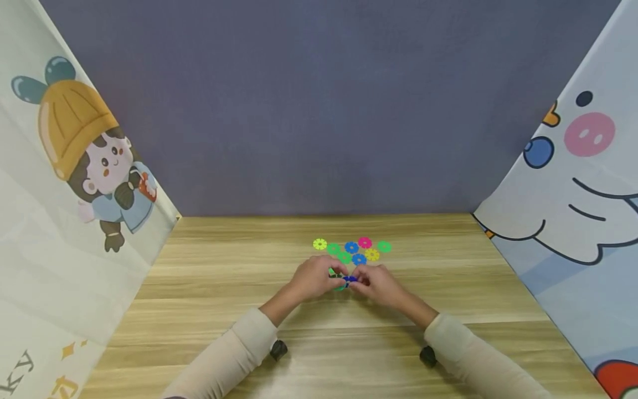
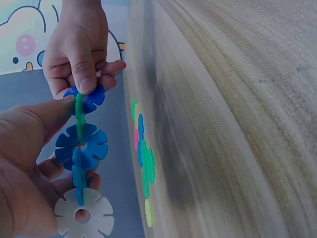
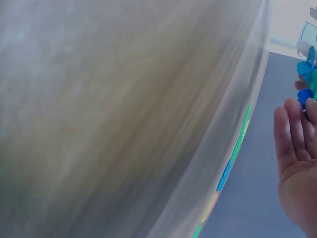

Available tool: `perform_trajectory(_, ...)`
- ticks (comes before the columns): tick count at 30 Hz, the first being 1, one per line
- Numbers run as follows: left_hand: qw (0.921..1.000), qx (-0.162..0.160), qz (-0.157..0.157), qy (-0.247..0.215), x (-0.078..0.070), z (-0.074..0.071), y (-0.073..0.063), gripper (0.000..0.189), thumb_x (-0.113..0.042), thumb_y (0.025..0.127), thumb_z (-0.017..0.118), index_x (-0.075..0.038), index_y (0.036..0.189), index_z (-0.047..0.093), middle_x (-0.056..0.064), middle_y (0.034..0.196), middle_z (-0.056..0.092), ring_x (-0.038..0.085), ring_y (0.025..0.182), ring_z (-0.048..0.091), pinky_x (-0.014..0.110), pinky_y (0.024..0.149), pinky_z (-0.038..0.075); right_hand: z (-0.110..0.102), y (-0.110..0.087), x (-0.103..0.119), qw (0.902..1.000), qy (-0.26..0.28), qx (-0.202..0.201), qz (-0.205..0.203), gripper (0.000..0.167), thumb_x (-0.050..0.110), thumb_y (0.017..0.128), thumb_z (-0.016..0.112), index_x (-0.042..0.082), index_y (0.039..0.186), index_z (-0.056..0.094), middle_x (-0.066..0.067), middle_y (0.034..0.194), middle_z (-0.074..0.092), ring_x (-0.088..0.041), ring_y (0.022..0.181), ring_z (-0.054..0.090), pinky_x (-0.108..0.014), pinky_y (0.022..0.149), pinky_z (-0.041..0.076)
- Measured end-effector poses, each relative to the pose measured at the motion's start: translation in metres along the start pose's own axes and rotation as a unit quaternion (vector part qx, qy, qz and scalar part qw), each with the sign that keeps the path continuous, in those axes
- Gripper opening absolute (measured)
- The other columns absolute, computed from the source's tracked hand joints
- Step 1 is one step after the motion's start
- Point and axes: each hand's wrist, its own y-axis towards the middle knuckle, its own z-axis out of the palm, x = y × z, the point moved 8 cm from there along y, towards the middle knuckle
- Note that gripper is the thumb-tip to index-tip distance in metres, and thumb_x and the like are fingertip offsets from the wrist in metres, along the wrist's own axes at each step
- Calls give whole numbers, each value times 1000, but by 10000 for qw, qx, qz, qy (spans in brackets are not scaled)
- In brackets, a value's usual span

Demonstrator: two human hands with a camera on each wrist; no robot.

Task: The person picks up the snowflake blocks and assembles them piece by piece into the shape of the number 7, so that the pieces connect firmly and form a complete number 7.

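Both hands meet over the table around a chain of interlocked plastic snowflake discs. In the left wrist view the chain runs from a dark blue disc (image 2: 91,103) through a green disc (image 2: 80,119), a blue disc (image 2: 94,141) and a lighter blue disc (image 2: 78,171) to a white disc (image 2: 101,210). My left hand (image 1: 315,277) grips the chain, its thumb and finger at the green disc. From the other side, my right hand (image 1: 379,284) pinches the dark blue disc, thumb on top. That disc and the green one sit slotted together, at right angles.
Beyond the hands, several loose discs lie flat on the wooden table (image 1: 224,260): yellow-green (image 1: 319,244), green (image 1: 384,246), blue (image 1: 351,247), pink (image 1: 365,243) and yellow (image 1: 371,255). A grey panel (image 1: 319,111) stands at the back, with printed cloth sides left and right.
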Motion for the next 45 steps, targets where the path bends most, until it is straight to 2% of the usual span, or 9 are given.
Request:
perform_trajectory(5, 9999, -40, 68, 75, -1, 1, -2, 15, -29, 88, 81, -29, 102, 79, -12, 97, 74, 11, 93, 68, 25, 71, 50, 5, 2, 1, 10000, 62, 21, -27, 10, 17, 94, 74, 11, 90, 68, 4, 75, 73, 6, 64, 59, -19, 56, 53)
perform_trajectory(12, 9999, -143, 47, -37, 3, -3, -5, 12, -24, 89, 80, -28, 100, 80, -13, 88, 73, 7, 83, 65, 23, 69, 47, 7, 3, 0, 9998, 11, 193, 73, 9, 11, 92, 75, 10, 97, 69, 2, 82, 75, 2, 72, 64, -19, 65, 56)
perform_trajectory(19, 9998, -106, -126, -76, 17, -3, -11, 14, -23, 89, 79, -28, 103, 80, -15, 85, 73, 1, 75, 59, 21, 65, 45, 6, 1, -13, 9985, -178, 422, 308, 11, 8, 94, 70, 8, 105, 68, -1, 88, 75, -1, 77, 66, -20, 69, 56)
perform_trajectory(22, 9997, -97, -215, -69, 23, -4, -15, 15, -24, 90, 78, -29, 104, 79, -16, 84, 72, 1, 71, 56, 21, 62, 44, 4, 1, -20, 9983, -244, 381, 354, 11, 7, 94, 70, 6, 105, 69, -1, 87, 75, -2, 77, 66, -20, 70, 56)
perform_trajectory(30, 9994, -46, -330, -56, 37, -12, -24, 16, -21, 92, 75, -28, 106, 79, -14, 85, 72, 1, 71, 57, 23, 65, 46, -11, 9, -40, 9962, -518, 259, 658, 14, 8, 95, 68, 1, 108, 68, 2, 86, 74, -2, 71, 63, -20, 66, 54)
perform_trajectory(35, 9989, 16, -455, -113, 45, -14, -26, 17, -22, 94, 73, -29, 109, 78, -14, 87, 71, 2, 70, 57, 24, 62, 46, -25, 17, -57, 9895, -1027, 113, 1016, 18, 9, 94, 68, 1, 110, 68, 0, 85, 71, -6, 68, 60, -25, 64, 51)
perform_trajectory(39, 9988, 24, -475, -147, 48, -14, -27, 17, -22, 95, 73, -28, 109, 78, -13, 87, 72, 2, 71, 58, 24, 61, 46, -35, 22, -74, 9793, -1518, -26, 1337, 24, 9, 92, 69, 1, 114, 69, -3, 83, 67, -12, 69, 56, -30, 65, 49)
perform_trajectory(45, 9987, -2, -489, -126, 47, -17, -29, 18, -21, 94, 73, -29, 109, 78, -13, 87, 71, 2, 72, 59, 24, 62, 46, -39, 23, -95, 9695, -1498, 58, 1938, 38, 14, 94, 68, 0, 129, 64, -4, 78, 61, -16, 66, 50, -31, 61, 42)
